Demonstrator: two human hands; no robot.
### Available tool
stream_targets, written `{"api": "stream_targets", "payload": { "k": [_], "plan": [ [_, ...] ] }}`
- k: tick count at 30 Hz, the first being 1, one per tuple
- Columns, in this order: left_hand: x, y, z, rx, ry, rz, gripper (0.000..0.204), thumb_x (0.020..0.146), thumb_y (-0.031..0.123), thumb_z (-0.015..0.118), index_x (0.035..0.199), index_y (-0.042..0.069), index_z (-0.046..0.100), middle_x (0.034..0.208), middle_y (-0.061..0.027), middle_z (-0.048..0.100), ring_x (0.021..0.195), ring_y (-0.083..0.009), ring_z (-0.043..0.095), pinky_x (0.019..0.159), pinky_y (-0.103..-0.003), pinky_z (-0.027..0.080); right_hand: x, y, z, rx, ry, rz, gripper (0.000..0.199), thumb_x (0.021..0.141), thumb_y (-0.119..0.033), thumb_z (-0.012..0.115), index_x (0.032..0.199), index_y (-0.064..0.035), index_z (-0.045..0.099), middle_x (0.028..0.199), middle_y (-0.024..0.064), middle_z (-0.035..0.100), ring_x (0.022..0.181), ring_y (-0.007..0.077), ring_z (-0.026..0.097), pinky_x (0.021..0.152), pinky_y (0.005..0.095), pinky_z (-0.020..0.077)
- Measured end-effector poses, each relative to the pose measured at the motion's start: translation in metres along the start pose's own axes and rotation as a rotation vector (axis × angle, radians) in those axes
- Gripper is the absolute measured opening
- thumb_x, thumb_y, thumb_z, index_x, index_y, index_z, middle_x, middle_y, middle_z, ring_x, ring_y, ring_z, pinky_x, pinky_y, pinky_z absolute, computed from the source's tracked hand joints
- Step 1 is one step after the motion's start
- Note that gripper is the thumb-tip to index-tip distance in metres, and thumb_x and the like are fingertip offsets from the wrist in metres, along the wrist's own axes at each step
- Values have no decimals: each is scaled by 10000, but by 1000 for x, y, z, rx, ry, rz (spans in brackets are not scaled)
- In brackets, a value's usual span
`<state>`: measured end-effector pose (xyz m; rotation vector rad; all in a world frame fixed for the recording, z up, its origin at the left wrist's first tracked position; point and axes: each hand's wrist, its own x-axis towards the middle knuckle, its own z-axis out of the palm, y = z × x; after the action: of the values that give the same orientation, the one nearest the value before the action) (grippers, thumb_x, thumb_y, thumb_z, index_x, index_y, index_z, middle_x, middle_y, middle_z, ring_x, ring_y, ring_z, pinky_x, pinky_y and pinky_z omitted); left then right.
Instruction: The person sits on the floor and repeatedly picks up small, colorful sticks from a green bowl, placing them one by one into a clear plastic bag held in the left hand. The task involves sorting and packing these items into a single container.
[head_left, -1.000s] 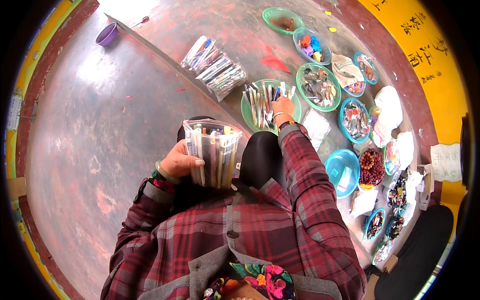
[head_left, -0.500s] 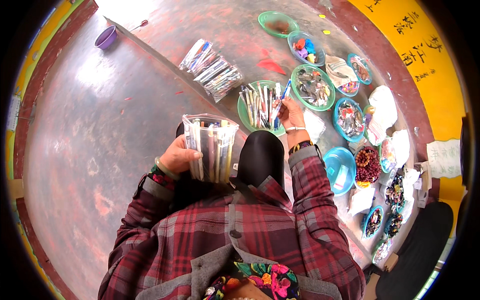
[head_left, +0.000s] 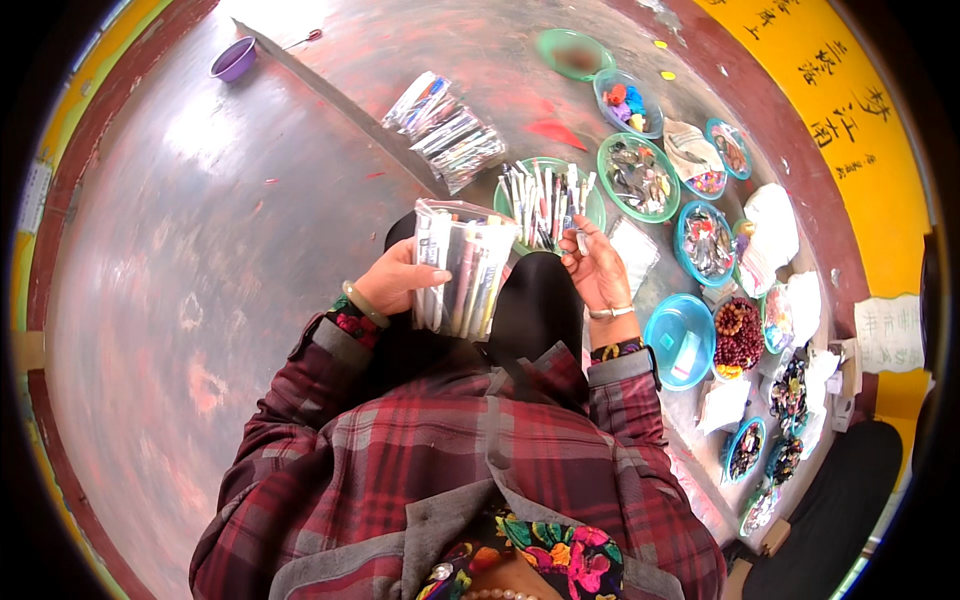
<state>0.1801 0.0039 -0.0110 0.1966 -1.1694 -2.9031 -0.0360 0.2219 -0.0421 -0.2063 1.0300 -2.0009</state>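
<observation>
My left hand grips a clear zip bag by its left side, thumb across the front. Several pens and markers stand upright inside the bag, above my knees. At the right, my right hand is closed, its fingertips pinching a pen with a whitish and blue end. Most of that pen is hard to make out against the others. Just beyond my fingers, a green basin holds many loose pens, some poking over its rim.
Filled pen bags lie in a row on the floor beyond my knees. To the right stand a green basin of small items, a blue basin, bead strings and white cloths. A purple basin sits far left.
The right hand has drawn back toward me from the pen basin, and the pen's long blue shaft no longer stands out. My left hand and the bag have risen slightly in view.
</observation>
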Motion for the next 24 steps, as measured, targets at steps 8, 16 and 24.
{"api": "stream_targets", "payload": {
  "k": [8, 16, 24],
  "plan": [
    [-4, -2, -4, -26, 3, 9, 409, 782, 0, 642, 1168, -9, 507, 1107, -99, 596, 990, -189, 579, 896, -350, 452, -30, -24, 36, -414, -89, -121, 425, 854, -128, 604, 1229, 7, 456, 955, 64, 569, 831, 146, 578, 740, 236, 468],
    [-4, 1, 2, -44, -30, 37, 402, 793, -6, 627, 1176, -10, 505, 1114, -111, 598, 999, -203, 584, 901, -359, 449, -34, -36, 54, -176, -31, -295, 211, 863, -146, 609, 999, 13, 629, 944, 82, 609, 734, 139, 596, 605, 224, 473],
    [-2, -3, -3, 25, -12, -15, 411, 794, 5, 629, 1183, -13, 498, 1106, -95, 597, 989, -176, 579, 885, -341, 454, -22, -52, 73, -202, 98, -529, 458, 855, -36, 584, 1259, -72, 373, 786, 112, 634, 665, 164, 602, 541, 223, 468]
  ]
}}
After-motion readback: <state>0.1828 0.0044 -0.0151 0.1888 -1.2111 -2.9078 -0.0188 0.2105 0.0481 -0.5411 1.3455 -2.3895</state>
